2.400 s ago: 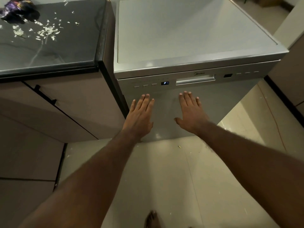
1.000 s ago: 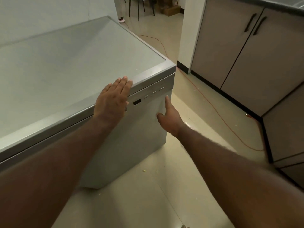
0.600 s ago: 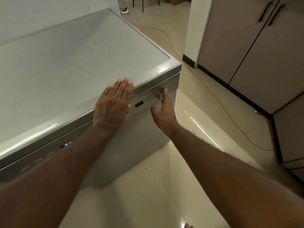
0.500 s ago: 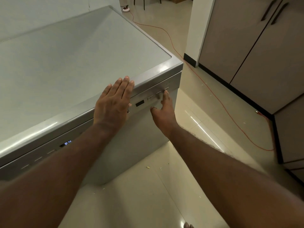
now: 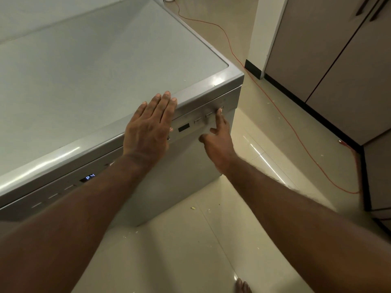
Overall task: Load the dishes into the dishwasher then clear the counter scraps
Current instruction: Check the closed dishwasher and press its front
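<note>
The silver dishwasher (image 5: 105, 66) stands with its door closed, filling the left of the view. My left hand (image 5: 149, 125) lies flat with straight fingers on the front top edge, above the control strip. My right hand (image 5: 219, 137) reaches the strip's right end, its index fingertip pressing the rightmost button (image 5: 221, 108). A small display (image 5: 90, 177) glows blue near my left forearm. No dishes or counter scraps are in view.
Beige cabinets (image 5: 330, 60) with dark handles line the right side. An orange cable (image 5: 285, 115) runs across the tiled floor to the cabinet base. Small food crumbs (image 5: 193, 207) lie on the floor by the dishwasher. My toes (image 5: 243, 286) show at the bottom edge.
My right hand rose from the door's right edge to the control strip and its fingertip now touches the last button. My left hand stayed on the top edge.
</note>
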